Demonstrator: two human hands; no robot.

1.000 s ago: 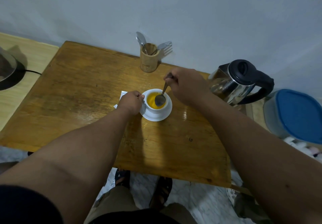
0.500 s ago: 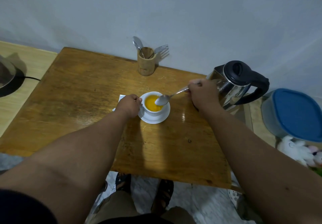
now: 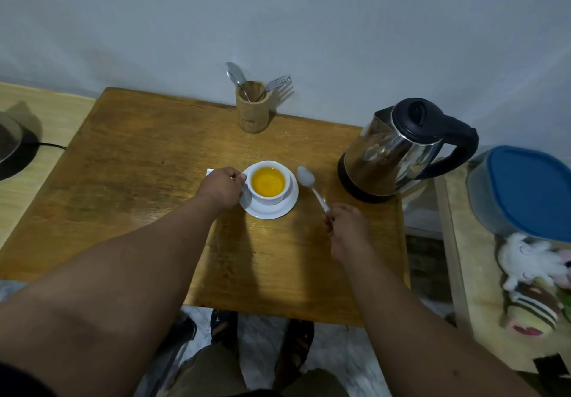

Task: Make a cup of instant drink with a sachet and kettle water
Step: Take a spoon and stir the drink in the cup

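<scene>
A white cup [image 3: 268, 196] full of orange drink stands on a white saucer [image 3: 278, 209] in the middle of the wooden table [image 3: 148, 165]. My left hand [image 3: 221, 188] grips the cup's handle from the left. My right hand [image 3: 347, 228] holds a metal spoon [image 3: 309, 182] by its handle end; the bowl lies just right of the saucer, low over the table. A white sachet corner [image 3: 209, 171] peeks out behind my left hand. The steel kettle [image 3: 392, 152] with black lid and handle stands at the table's right edge.
A bamboo holder [image 3: 252, 109] with spoons and a fork stands at the table's back edge by the wall. A blue-lidded container [image 3: 525, 189] and soft toys [image 3: 534, 285] lie on a shelf to the right. A dark appliance [image 3: 12, 149] sits far left.
My right hand lifted the spoon out of the cup, swung it right and drew it down beside the saucer. My left hand stayed on the cup's handle.
</scene>
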